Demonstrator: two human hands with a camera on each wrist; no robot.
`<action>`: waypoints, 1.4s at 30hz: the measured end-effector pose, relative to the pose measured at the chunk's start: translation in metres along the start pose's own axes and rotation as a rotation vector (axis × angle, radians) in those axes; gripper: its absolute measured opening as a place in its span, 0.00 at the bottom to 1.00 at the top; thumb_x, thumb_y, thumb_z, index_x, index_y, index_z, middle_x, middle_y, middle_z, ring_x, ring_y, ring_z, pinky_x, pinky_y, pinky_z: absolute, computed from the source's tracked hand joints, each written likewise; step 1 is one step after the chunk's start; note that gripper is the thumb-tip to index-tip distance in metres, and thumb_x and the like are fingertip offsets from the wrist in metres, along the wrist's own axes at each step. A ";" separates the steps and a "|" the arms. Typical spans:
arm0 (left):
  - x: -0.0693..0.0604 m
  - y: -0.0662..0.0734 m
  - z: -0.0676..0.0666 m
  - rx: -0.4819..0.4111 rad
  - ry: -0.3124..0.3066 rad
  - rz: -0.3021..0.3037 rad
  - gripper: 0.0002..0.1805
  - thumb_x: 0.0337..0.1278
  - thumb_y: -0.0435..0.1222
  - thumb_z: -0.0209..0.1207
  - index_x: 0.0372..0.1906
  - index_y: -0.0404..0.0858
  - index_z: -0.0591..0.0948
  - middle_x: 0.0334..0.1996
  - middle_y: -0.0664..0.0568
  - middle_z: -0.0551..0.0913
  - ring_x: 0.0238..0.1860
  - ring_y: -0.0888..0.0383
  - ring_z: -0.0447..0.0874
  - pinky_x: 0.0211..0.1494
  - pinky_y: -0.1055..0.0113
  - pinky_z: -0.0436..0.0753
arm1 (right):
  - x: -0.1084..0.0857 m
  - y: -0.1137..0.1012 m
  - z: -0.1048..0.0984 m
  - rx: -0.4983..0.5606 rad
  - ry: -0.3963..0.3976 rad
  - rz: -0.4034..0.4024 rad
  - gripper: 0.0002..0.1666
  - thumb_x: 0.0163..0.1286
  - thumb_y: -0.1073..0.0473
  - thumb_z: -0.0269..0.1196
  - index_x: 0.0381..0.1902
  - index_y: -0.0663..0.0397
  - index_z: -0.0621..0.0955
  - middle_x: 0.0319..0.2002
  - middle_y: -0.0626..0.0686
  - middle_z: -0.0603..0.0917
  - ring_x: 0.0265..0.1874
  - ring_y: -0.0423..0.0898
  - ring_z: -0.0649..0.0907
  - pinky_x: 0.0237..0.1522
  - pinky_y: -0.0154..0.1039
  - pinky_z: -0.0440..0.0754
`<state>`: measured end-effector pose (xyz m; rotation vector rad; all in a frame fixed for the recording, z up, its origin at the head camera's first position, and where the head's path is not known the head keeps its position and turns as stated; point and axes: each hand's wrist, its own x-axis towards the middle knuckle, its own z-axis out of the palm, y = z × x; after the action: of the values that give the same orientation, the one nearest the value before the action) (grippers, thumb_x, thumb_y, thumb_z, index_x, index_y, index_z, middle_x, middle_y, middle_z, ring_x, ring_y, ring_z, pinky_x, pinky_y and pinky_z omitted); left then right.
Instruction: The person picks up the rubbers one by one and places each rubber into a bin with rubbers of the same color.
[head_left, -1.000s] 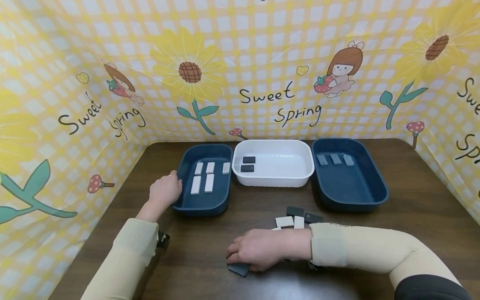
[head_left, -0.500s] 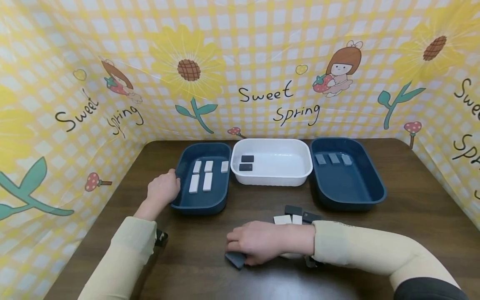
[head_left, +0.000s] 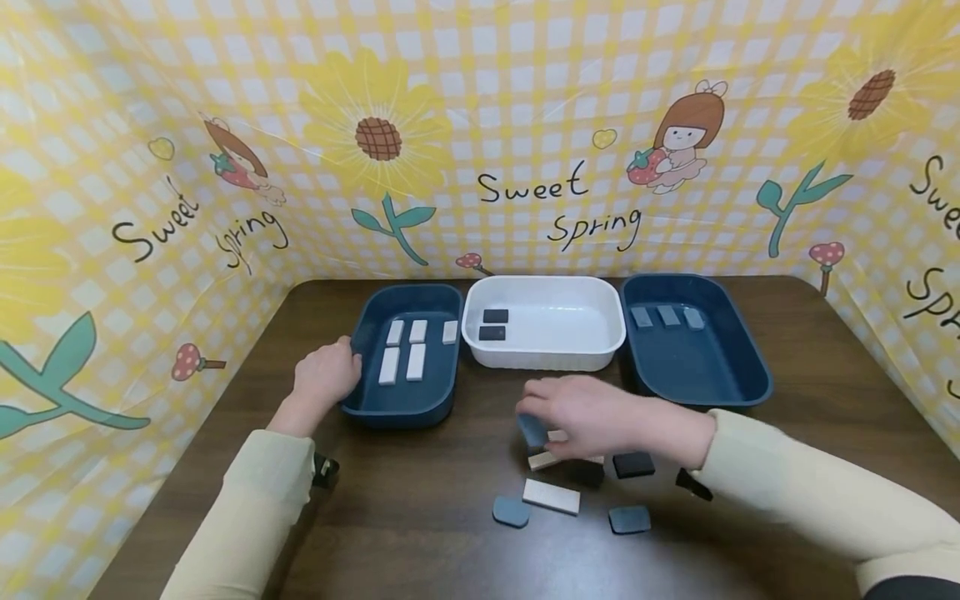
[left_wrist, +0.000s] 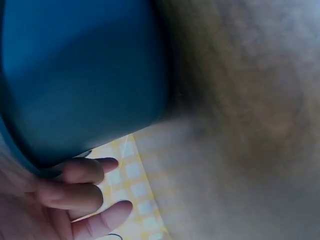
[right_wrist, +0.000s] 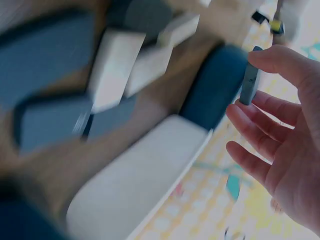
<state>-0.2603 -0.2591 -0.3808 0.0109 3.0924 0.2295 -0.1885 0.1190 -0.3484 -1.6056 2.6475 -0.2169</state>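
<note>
My left hand [head_left: 327, 379] grips the left side rim of the left dark blue tray [head_left: 399, 403]; in the left wrist view its fingers [left_wrist: 82, 197] bend at the tray's edge. White blocks lie inside that tray, including one white block [head_left: 416, 362] near its middle. Above the table's loose blocks, my right hand [head_left: 592, 414] pinches a flat blue-grey block [right_wrist: 250, 79] between thumb and fingers. Beneath and around this hand lie a white block [head_left: 551, 497], a black block [head_left: 633, 464] and blue-grey blocks, one [head_left: 512, 512] at the left. The hand partly hides the pile.
A white tub [head_left: 543, 358] with two black blocks [head_left: 495, 316] stands in the back middle. To its right is another dark blue tray [head_left: 693, 371] holding three blue-grey blocks [head_left: 669, 316]. A patterned cloth [head_left: 480, 125] hangs behind the brown table [head_left: 405, 517].
My right hand has lifted the blue-grey block off the table's front and moved it away from me and rightward, uncovering several blocks. My left hand stays on the tray.
</note>
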 end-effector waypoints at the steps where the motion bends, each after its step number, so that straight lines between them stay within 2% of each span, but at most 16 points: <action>1: 0.001 0.000 -0.001 0.013 -0.004 0.002 0.25 0.71 0.39 0.47 0.58 0.20 0.70 0.43 0.26 0.79 0.38 0.36 0.80 0.39 0.43 0.79 | -0.005 0.004 -0.004 -0.008 0.022 0.015 0.29 0.56 0.53 0.73 0.56 0.53 0.79 0.42 0.46 0.77 0.34 0.39 0.76 0.37 0.32 0.78; 4: 0.002 0.004 -0.006 0.048 -0.007 -0.001 0.25 0.71 0.42 0.48 0.54 0.20 0.71 0.39 0.29 0.80 0.34 0.39 0.80 0.36 0.46 0.79 | -0.020 0.017 -0.014 -0.041 0.075 0.066 0.29 0.55 0.55 0.73 0.54 0.54 0.79 0.42 0.47 0.78 0.33 0.39 0.77 0.37 0.34 0.79; 8: 0.002 0.015 -0.010 0.080 0.091 0.024 0.28 0.71 0.45 0.50 0.57 0.21 0.70 0.46 0.29 0.77 0.46 0.36 0.77 0.43 0.43 0.78 | -0.039 0.030 -0.027 -0.082 0.111 0.172 0.29 0.54 0.55 0.74 0.53 0.54 0.80 0.42 0.46 0.78 0.32 0.39 0.77 0.35 0.35 0.79; 12: 0.002 0.035 -0.013 0.059 0.235 0.141 0.27 0.69 0.44 0.53 0.61 0.26 0.71 0.55 0.31 0.74 0.56 0.37 0.71 0.51 0.41 0.75 | -0.054 0.044 -0.041 -0.096 0.128 0.296 0.29 0.53 0.57 0.74 0.53 0.56 0.80 0.42 0.48 0.79 0.29 0.40 0.75 0.31 0.35 0.77; 15: 0.000 0.058 -0.019 0.041 0.278 0.257 0.25 0.68 0.44 0.55 0.60 0.30 0.74 0.56 0.35 0.75 0.57 0.40 0.72 0.52 0.44 0.76 | -0.064 0.058 -0.049 -0.102 0.140 0.371 0.29 0.52 0.58 0.75 0.53 0.58 0.80 0.42 0.51 0.79 0.29 0.41 0.76 0.29 0.36 0.78; 19: -0.004 0.095 -0.027 0.037 0.267 0.391 0.24 0.68 0.46 0.55 0.60 0.34 0.76 0.57 0.40 0.77 0.57 0.44 0.73 0.53 0.49 0.77 | -0.077 0.076 -0.054 -0.105 0.145 0.448 0.30 0.52 0.59 0.74 0.54 0.60 0.79 0.43 0.54 0.79 0.29 0.43 0.77 0.28 0.38 0.79; 24: -0.007 0.134 -0.029 0.061 0.255 0.560 0.23 0.68 0.46 0.56 0.59 0.35 0.77 0.55 0.43 0.79 0.54 0.49 0.76 0.52 0.55 0.79 | -0.087 0.096 -0.056 -0.076 0.126 0.536 0.29 0.54 0.61 0.73 0.54 0.62 0.78 0.43 0.56 0.78 0.31 0.46 0.77 0.31 0.42 0.81; 30: -0.007 0.169 -0.023 0.079 0.194 0.724 0.22 0.69 0.46 0.55 0.60 0.36 0.77 0.56 0.45 0.79 0.55 0.52 0.78 0.56 0.58 0.77 | -0.092 0.112 -0.053 -0.041 0.078 0.623 0.29 0.56 0.61 0.72 0.55 0.64 0.77 0.45 0.59 0.78 0.32 0.48 0.78 0.35 0.46 0.82; 34: -0.004 0.192 -0.013 0.099 0.131 0.830 0.23 0.69 0.46 0.54 0.62 0.37 0.75 0.58 0.47 0.78 0.57 0.54 0.77 0.58 0.59 0.76 | -0.091 0.121 -0.049 -0.015 0.035 0.653 0.29 0.57 0.62 0.71 0.55 0.65 0.77 0.45 0.59 0.78 0.32 0.49 0.78 0.37 0.48 0.82; 38: -0.002 0.217 -0.001 0.143 0.054 0.908 0.25 0.71 0.47 0.52 0.65 0.38 0.73 0.62 0.48 0.75 0.61 0.56 0.74 0.62 0.62 0.72 | -0.087 0.131 -0.042 0.000 -0.014 0.675 0.27 0.58 0.63 0.70 0.54 0.65 0.77 0.43 0.59 0.79 0.33 0.49 0.78 0.39 0.50 0.81; 42: -0.002 0.242 0.009 0.185 -0.020 0.932 0.28 0.71 0.48 0.51 0.69 0.38 0.68 0.67 0.48 0.70 0.65 0.55 0.69 0.64 0.62 0.69 | -0.082 0.139 -0.031 -0.008 -0.071 0.681 0.25 0.58 0.63 0.70 0.53 0.66 0.78 0.44 0.60 0.80 0.37 0.52 0.79 0.42 0.52 0.80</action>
<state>-0.2574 -0.0188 -0.3535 1.4277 2.8109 -0.0431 -0.2763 0.2580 -0.3406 -0.6170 2.9378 -0.1149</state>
